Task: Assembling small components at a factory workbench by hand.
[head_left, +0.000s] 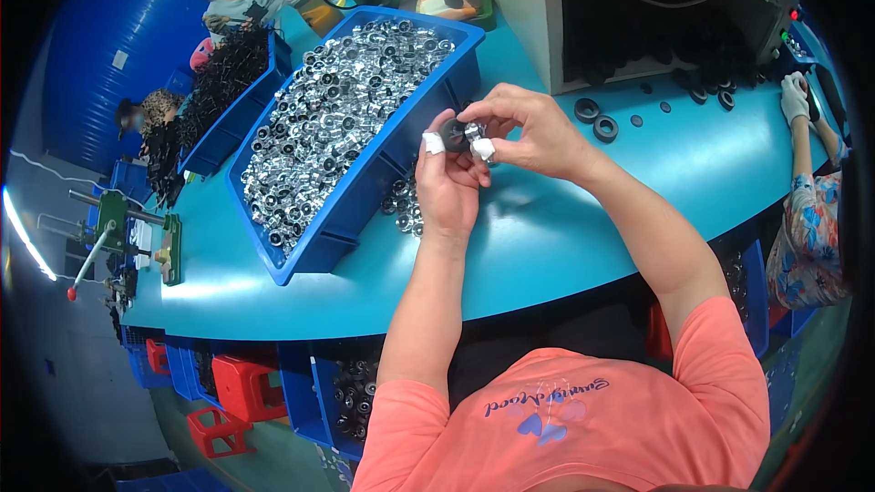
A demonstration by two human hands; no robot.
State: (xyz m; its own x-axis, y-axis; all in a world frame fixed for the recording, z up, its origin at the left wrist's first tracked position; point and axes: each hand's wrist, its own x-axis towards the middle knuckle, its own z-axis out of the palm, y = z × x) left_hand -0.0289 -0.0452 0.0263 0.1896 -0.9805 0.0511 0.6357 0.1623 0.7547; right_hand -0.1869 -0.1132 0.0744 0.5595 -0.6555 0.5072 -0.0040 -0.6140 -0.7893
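Note:
My left hand (448,193) is closed around a black ring (453,135), held up over the table by the blue tub's near side. From the right, my right hand (533,132) pinches a small shiny silver hub (474,131) right against that ring. Whether the hub sits inside the ring or only touches it, I cannot tell. White wrapping covers a fingertip on each hand. Beside my left wrist lies a small pile of silver hubs (406,210). A large blue tub (314,255) heaped with similar silver and black hubs stands left of my hands.
Black rings (605,128) lie on the turquoise table (547,237) before an open-fronted box machine (529,18) holding dark parts. A green hand press (109,219) stands far left. Another blue tub (232,118) holds black parts. Co-workers sit far left and at right, one with a gloved hand (795,98).

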